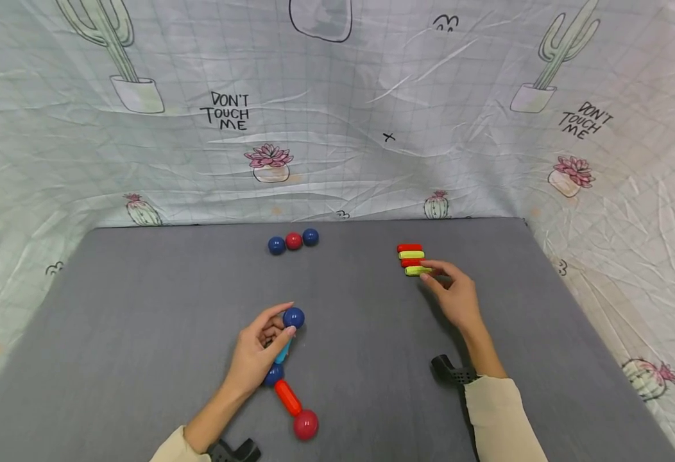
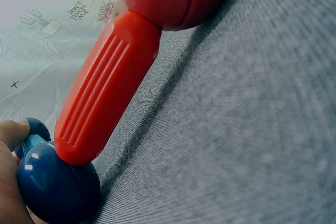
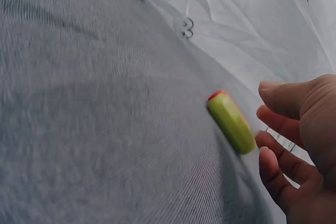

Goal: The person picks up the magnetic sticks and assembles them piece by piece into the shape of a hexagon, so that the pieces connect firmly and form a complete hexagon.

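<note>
My left hand [image 1: 251, 359] pinches a dark blue ball [image 1: 294, 317] between thumb and fingers. That ball tops a chain: a light blue rod [image 1: 282, 353], a second blue ball [image 2: 58, 184], a red rod [image 2: 107, 87] and a red ball [image 1: 305, 425] at the near end. Farther off to the right, my right hand [image 1: 459, 298] reaches to the nearest yellow-green rod [image 3: 231, 124] of a small stack-like row. Thumb and fingers are spread apart by its right end; whether a fingertip touches it I cannot tell.
At the back of the grey table [image 1: 355, 359] two blue balls [image 1: 276, 245] flank a red ball [image 1: 294, 241]. Red rods [image 1: 409, 248] alternate with yellow-green ones at the back right. A printed cloth [image 1: 337, 173] hangs behind the table and at its sides.
</note>
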